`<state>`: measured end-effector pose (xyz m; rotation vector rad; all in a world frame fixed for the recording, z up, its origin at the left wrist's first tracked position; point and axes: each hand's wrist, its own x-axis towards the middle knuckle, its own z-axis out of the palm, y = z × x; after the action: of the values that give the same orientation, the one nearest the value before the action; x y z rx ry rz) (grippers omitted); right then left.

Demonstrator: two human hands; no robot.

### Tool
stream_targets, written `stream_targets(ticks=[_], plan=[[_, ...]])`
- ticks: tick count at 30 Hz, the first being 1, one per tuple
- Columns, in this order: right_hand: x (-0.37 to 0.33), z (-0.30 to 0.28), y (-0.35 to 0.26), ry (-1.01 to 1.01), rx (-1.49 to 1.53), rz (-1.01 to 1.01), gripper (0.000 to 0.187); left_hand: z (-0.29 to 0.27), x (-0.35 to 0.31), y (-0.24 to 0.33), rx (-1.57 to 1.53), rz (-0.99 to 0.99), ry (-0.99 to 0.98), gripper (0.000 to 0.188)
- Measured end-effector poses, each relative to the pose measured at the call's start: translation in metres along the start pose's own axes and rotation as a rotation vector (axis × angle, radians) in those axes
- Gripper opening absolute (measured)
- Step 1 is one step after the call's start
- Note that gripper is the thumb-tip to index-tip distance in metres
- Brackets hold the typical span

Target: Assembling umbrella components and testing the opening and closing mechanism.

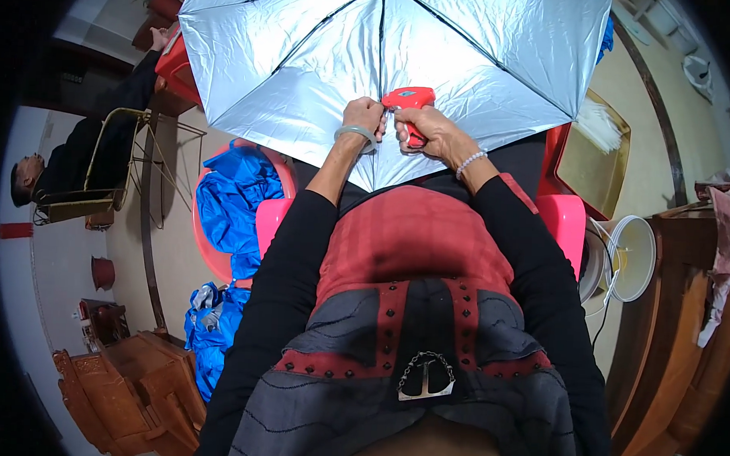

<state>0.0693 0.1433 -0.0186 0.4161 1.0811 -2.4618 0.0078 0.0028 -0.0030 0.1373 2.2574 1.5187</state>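
Note:
An open umbrella [321, 90] with a silver inner lining and dark ribs spreads over my lap, filling the top of the head view. My left hand [364, 117], with a pale bangle at its wrist, is closed on the umbrella at its middle rib, near the lower point of the canopy. My right hand [429, 130], a beaded bracelet at the wrist, is wrapped round the grip of a red pistol-shaped tool that looks like a tagging gun [410, 98]. Its front end points toward my left fingers, almost touching them. The fingers hide what lies between.
A pink tub [202, 222] holding blue fabric [241, 195] stands at my left, with more blue fabric below. On the right are a tray [604, 176] with thin white strips [598, 126], and a bucket [633, 257]. Another person [78, 154] sits at far left.

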Motion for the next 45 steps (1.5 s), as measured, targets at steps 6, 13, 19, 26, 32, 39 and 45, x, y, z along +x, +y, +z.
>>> stream_targets(ticks=[6, 13, 19, 26, 32, 39, 45], plan=[[-0.016, 0.027, -0.006, 0.039, -0.053, -0.036, 0.011, 0.002, 0.007, -0.009, 0.034, 0.014, 0.128, 0.013], [-0.031, 0.036, -0.024, 0.147, -0.145, -0.119, 0.013, 0.002, 0.011, -0.011, 0.068, 0.023, 0.134, 0.014], [-0.036, 0.042, -0.026, 0.162, -0.480, -0.248, 0.014, 0.001, 0.009, -0.006, 0.174, 0.063, 0.131, 0.015], [-0.041, 0.046, -0.022, 0.131, -0.532, -0.278, 0.017, 0.003, 0.006, -0.004, 0.197, 0.047, 0.157, 0.016], [-0.037, 0.042, -0.022, 0.148, -0.622, -0.253, 0.017, 0.004, 0.004, -0.005, 0.555, 0.349, 0.284, 0.019], [-0.037, 0.044, -0.020, 0.176, -0.594, -0.278, 0.018, 0.003, 0.007, -0.012, 0.554, 0.339, 0.307, 0.019], [-0.035, 0.041, -0.020, 0.154, -0.589, -0.271, 0.016, 0.003, 0.004, -0.003, 0.261, 0.136, 0.176, 0.014]])
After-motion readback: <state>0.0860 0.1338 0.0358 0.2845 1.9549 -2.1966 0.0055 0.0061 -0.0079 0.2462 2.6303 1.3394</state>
